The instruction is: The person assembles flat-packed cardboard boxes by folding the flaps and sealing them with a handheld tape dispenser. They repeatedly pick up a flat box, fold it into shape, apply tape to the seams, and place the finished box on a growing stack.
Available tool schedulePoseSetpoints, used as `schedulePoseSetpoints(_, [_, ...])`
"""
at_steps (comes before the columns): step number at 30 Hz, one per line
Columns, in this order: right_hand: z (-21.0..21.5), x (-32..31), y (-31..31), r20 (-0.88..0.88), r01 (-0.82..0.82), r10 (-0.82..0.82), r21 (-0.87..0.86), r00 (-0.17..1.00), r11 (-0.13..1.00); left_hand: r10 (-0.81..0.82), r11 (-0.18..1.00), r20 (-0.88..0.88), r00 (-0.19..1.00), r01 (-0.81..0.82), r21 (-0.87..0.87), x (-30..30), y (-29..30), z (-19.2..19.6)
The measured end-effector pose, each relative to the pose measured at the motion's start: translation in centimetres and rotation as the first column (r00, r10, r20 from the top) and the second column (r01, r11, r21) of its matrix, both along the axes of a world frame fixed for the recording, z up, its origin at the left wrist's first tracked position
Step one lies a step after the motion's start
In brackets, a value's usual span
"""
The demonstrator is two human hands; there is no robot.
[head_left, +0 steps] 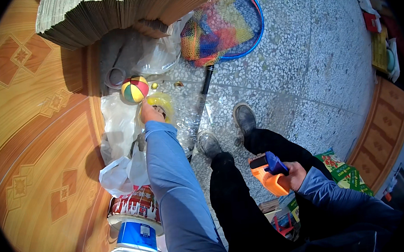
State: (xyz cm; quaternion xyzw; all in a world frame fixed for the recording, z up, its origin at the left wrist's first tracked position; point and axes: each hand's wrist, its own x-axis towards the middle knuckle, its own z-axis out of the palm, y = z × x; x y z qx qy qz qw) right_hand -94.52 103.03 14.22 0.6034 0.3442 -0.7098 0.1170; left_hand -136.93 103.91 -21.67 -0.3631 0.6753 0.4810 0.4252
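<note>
My left hand reaches down to the floor, its fingers closed around a round, yellow see-through thing that could be a roll of tape. Just above that hand lies a small ball with red, yellow and green panels. A small yellow ball is close by. In my right hand, held before my right leg, is an orange and dark-blue plastic tool with a black part on top. It resembles a tape dispenser, though its exact kind is unclear.
A blue-rimmed net with colourful contents lies ahead, its black handle running toward my shoes. Folded cardboard stands at the top. Plastic bags, a red tin and a blue-white tub line the wood-patterned panel. Green packets lie right.
</note>
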Motion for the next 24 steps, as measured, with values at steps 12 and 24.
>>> schedulePoseSetpoints(12, [-0.4,0.5,-2.2,0.023,-0.004,0.004,0.007,1.0,1.0,0.076,0.989,-0.263,0.962,-0.04,0.142,4.3,-1.8,15.8])
schedulePoseSetpoints(24, [-3.5,-2.5,3.7,0.21,-0.413,0.356,0.408,0.911,0.815,-0.108,0.957,-0.38,0.919,0.199,0.21,4.4,-6.0,30.8])
